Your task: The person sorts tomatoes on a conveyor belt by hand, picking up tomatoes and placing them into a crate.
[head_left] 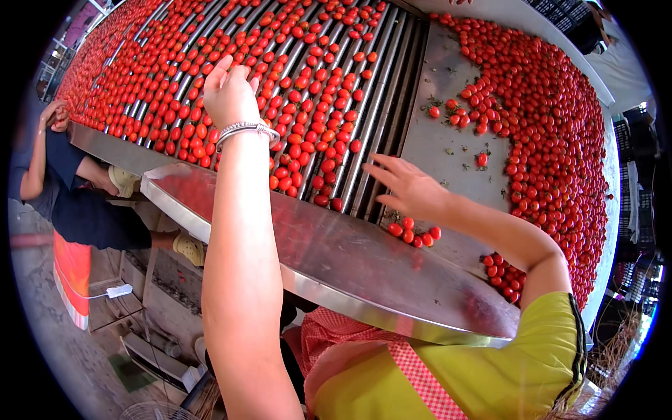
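My left hand (pixel 231 94), with bracelets (pixel 247 131) at the wrist, is over the cherry tomatoes (pixel 320 118) spread across the metal rollers (pixel 386 100). Its fingers are partly curled, and whether they hold a tomato cannot be told. My right hand (pixel 409 186) is over the right edge of the rollers, fingers spread, with nothing seen in it. Just below that hand, several loose tomatoes (pixel 408 236) lie on the metal tray (pixel 446 152). A large heap of cherry tomatoes (pixel 556 115) covers the tray's right side, with green stem bits scattered beside it.
A metal ledge (pixel 357 252) runs between my body and the rollers. At the left sits another person (pixel 89 173), hands near the tomatoes. Part of a further person (pixel 619 73) shows at the upper right, near black plastic crates (pixel 622 142). Fingertips show at the top edge.
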The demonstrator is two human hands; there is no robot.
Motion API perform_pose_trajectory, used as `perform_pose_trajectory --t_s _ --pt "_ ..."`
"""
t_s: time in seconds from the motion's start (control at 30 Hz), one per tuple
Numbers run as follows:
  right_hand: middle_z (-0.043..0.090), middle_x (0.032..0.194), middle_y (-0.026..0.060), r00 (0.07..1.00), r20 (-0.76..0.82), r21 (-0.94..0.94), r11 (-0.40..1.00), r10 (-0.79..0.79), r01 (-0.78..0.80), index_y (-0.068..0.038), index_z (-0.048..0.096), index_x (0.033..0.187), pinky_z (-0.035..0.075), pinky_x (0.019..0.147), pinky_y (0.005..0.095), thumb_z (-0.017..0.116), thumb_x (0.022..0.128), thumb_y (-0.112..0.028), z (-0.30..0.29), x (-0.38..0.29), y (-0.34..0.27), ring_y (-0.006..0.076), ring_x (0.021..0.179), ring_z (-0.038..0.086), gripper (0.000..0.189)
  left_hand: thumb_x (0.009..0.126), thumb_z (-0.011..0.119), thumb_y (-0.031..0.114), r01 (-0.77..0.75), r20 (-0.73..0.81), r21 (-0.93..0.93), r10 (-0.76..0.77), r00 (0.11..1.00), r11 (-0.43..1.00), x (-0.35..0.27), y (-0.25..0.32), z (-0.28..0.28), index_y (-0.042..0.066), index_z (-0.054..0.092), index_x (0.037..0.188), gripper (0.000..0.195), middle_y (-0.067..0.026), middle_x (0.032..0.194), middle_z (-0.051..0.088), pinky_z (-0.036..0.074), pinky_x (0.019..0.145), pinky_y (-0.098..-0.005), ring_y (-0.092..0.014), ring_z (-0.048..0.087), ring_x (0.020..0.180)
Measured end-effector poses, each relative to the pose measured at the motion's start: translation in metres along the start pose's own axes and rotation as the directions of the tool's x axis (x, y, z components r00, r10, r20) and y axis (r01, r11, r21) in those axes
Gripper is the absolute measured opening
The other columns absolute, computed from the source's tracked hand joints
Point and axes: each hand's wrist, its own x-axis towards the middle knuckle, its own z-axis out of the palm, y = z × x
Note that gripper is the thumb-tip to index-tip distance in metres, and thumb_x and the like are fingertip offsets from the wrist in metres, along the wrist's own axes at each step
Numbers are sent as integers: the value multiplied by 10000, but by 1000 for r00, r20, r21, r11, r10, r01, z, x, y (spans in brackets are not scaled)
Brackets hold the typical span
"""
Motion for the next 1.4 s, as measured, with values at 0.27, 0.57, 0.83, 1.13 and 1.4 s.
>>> perform_pose_trajectory --t_s 0.27,0.57,0.83,1.13,1.4 --pt "607 1106 226 691 528 -220 865 494 -451 -47 289 1424 515 785 437 598 888 -320 -33 -86 -17 380 890 638 676 816 547 -17 7 12 -4 -7 1000 1000 4 -5 -2 10 567 1148 335 -108 1073 555 549 743 -272 -150 598 878" --pt "461 1342 218 979 52 419 885 199 -202 -51 289 1435 431 996 428 623 858 -201 -16 -51 -20 365 1191 500 683 808 562 -8 15 -18 32 -15 1000 999 13 -13 -4 -9 577 1140 333 -112 1090 574 541 696 -264 -146 596 823" --pt "426 1388 204 687 -602 -112 809 407 -577 -55 454 1342 309 1094 426 678 779 -155 -63 -122 144 362 1316 368 614 856 614 164 -394 608 582 -60 791 711 -36 -8 11 42 657 1014 203 -146 890 675 513 729 -349 -217 669 846" --pt "181 1552 78 285 -609 -312 107 740 -944 -296 252 1482 308 986 650 479 892 -593 -58 -200 211 416 1361 252 699 868 549 177 -839 787 511 -494 369 188 -81 -35 5 30 650 987 215 -175 997 669 520 826 -418 -331 655 933" --pt "301 1478 130 398 -632 -145 402 665 -904 -230 391 1410 384 1005 533 562 877 -509 -36 -101 162 428 1282 340 626 864 585 269 -761 699 626 -555 452 169 -57 -45 -14 27 635 993 279 -195 954 670 498 853 -429 -339 644 931"
